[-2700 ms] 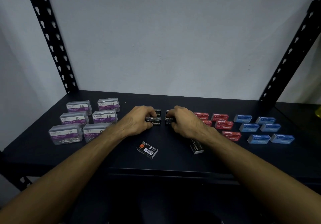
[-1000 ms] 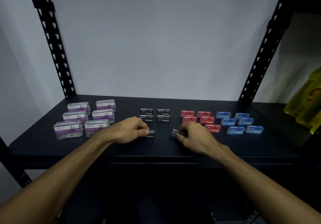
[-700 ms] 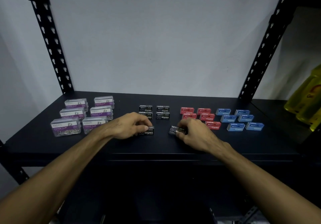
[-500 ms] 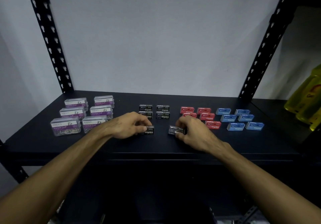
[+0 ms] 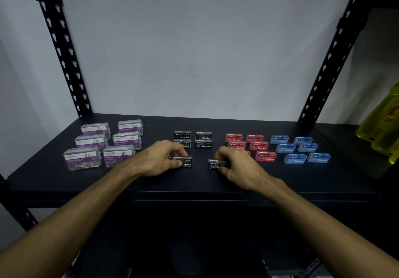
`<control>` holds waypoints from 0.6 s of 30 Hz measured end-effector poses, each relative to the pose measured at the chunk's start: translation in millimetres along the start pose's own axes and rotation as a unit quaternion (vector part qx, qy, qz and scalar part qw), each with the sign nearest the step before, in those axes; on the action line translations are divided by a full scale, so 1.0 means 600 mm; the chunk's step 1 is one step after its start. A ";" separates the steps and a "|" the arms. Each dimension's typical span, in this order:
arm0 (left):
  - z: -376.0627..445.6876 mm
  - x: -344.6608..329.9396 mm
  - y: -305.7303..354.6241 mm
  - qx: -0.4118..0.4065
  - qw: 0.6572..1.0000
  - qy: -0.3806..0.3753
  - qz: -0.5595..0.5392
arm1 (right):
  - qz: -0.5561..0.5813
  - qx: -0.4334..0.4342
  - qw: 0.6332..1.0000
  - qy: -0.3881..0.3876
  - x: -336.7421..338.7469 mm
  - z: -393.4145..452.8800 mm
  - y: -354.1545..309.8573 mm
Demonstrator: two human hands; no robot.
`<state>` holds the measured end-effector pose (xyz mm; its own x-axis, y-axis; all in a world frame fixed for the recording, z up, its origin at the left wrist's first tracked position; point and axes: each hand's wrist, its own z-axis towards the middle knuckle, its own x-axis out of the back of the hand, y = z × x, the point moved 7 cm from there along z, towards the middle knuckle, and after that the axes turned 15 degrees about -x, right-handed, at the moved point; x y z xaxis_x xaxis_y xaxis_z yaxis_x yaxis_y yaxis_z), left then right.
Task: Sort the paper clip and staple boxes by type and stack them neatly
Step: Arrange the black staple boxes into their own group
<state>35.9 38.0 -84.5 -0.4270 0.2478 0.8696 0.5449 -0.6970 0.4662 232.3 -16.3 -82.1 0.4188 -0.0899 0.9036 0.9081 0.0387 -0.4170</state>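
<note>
On matte shelf (image 5: 302, 178), hands pinching rectangular black staple boxes (image 5: 187, 162)

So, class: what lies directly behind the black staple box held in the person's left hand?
Behind the black staple box in the left hand are two more black boxes: the middle one partly covered by fingers, the back one in full view. Whether they touch cannot be told.

Bare shelf (image 5: 216, 126) runs along the back wall and along the front edge at lower centre. Paper clip boxes (image 5: 103, 144) block the left; red staple boxes (image 5: 250, 146) and blue staple boxes (image 5: 300, 149) block the right.
</note>
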 end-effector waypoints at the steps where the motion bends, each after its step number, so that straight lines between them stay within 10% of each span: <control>1: 0.000 0.000 -0.002 0.001 1.000 0.004 0.004 | 0.002 0.002 1.000 -0.001 -0.001 0.002 -0.002; 18: 0.029 0.003 -0.018 0.020 0.997 0.041 0.067 | -0.012 0.008 1.000 0.011 -0.020 0.056 -0.033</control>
<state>42.0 57.6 -85.1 -0.4053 0.0967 0.9091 0.6287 -0.6924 0.3540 209.6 17.6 -81.4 0.3967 -0.1123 0.9111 0.9179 0.0525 -0.3932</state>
